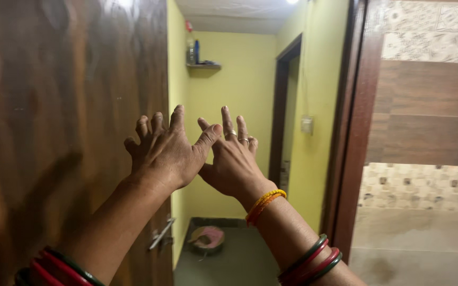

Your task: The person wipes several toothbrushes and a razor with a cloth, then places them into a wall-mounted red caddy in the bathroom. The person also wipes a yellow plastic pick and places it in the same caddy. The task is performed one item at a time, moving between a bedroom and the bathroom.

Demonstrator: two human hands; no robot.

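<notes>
- Right now we hold both hands up in front of us, backs toward the camera, in an open doorway; our left hand (166,151) is spread with its fingers loosely curled and grips nothing.
- Our right hand (233,156) is likewise released, fingers fanned upward, its thumb crossing just behind the left thumb so the two hands touch there.
- Nearest to our left hand stands the dark brown glossy wooden door (64,116), swung open on the left side and not touched by either hand.
- We judge that door to be heavy, stiff and smooth-faced, so a bare palm could slip on it; the surest hold looks to be the silver metal lever handle (161,234) low on its edge.
- Counting: two hands, two rings on the right hand's fingers, one yellow-and-orange thread band (264,204) at the right wrist, and red and green bangles (309,260) on both forearms, too overlapped for an exact count.
- Farther in we see one pink round basin (207,238) on the grey floor, one small wall shelf (203,65) with bottles against the yellow wall, and one dark doorway (287,111) on the right.
</notes>
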